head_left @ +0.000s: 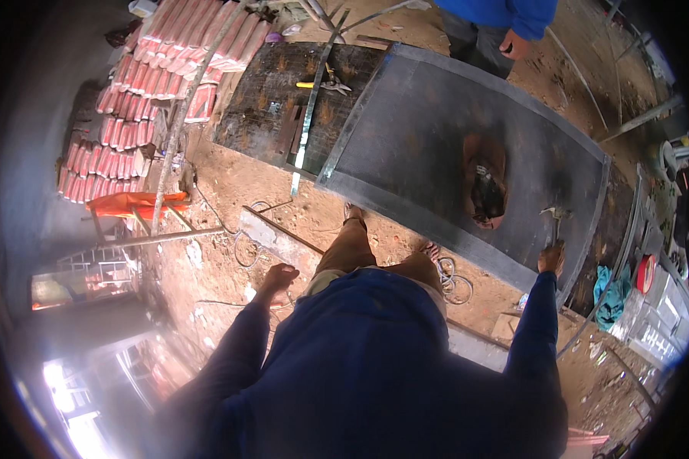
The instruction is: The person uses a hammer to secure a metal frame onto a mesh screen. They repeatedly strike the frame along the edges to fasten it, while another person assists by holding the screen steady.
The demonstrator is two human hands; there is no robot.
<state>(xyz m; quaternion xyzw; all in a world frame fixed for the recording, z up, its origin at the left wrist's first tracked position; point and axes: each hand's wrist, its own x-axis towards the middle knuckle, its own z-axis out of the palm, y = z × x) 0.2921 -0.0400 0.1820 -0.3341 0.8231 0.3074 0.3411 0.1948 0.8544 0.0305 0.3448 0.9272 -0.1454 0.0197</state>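
Note:
My right hand [551,257] is closed around the handle of a hammer [556,214]. The hammer's metal head lies over the right part of a large dark panel [413,130] with a lighter grey border. My left hand [282,277] hangs at my side, away from the panel, its fingers loosely bent with nothing seen in them. On the panel, left of the hammer, is a brown, oblong holder or opening [475,157] with something dark inside that I cannot make out. Yellow-handled snips [325,86] lie on a dark worn board [268,84] to the left.
Another person's hand [516,46] hangs beyond the panel's far edge. Reddish wrapped bundles [176,38] are stacked at far left, behind a slanting pole [177,130]. Cables [455,284] lie on the dirt floor near my feet. Red tape [645,273] and teal cloth [611,298] are at right.

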